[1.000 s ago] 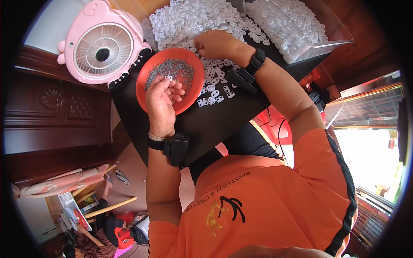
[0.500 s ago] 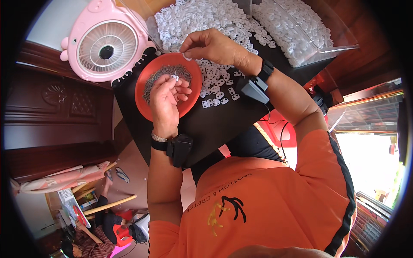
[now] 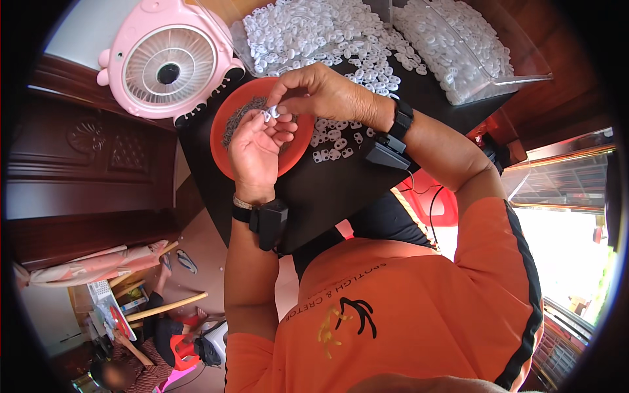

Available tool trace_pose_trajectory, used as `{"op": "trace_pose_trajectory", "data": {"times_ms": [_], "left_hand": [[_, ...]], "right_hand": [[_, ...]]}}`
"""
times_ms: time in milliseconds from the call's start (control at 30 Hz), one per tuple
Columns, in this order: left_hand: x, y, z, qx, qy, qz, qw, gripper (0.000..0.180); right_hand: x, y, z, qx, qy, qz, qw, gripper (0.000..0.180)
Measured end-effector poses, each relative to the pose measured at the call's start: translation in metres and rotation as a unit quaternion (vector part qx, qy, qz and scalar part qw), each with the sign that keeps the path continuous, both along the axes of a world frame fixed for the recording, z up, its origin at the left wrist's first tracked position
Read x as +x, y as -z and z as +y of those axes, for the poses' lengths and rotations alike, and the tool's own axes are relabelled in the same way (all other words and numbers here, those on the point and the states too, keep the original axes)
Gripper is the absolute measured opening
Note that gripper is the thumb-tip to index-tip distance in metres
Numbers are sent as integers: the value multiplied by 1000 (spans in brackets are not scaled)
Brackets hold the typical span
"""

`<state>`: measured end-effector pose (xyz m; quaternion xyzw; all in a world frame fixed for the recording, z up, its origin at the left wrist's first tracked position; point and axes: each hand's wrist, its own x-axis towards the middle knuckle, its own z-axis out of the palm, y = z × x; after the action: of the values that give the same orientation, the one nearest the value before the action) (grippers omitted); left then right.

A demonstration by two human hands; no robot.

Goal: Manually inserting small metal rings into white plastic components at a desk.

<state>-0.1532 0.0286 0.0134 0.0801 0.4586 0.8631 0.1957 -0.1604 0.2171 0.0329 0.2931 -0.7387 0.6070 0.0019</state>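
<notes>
Over an orange-red bowl [image 3: 303,143], my two hands meet with fingertips nearly touching. My left hand [image 3: 254,156], palm up, pinches a small white plastic piece [image 3: 266,116] between thumb and forefinger. My right hand [image 3: 322,93] comes from the far right, and its thumb and forefinger pinch another white plastic piece [image 3: 274,111] against or right beside the first. Thin grey metal pins or nails [image 3: 239,122] fill the bowl under my hands. Several loose white two-holed pieces [image 3: 333,141] lie on the black table to the right of the bowl, partly under my right wrist.
A pink animal-shaped fan [image 3: 169,73] stands left of the bowl. Behind are a large heap of white pieces [image 3: 314,29] and a clear plastic bin [image 3: 511,82] full of them. Another person [image 3: 147,357] sits at the lower left, near slippers on the floor.
My right hand has come down and left, bringing its white piece against or beside the one in my left hand. My left hand has barely moved.
</notes>
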Motion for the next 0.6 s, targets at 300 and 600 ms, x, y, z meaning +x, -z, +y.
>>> {"op": "trace_pose_trajectory", "data": {"times_ms": [300,600], "left_hand": [[1,2,1,-26,-43,11,999,12],[3,1,4,-59,-43,29,997,13]], "right_hand": [[3,1,-2,13,-9,18,1000,10],[1,5,-3,39,17,7,999,12]]}}
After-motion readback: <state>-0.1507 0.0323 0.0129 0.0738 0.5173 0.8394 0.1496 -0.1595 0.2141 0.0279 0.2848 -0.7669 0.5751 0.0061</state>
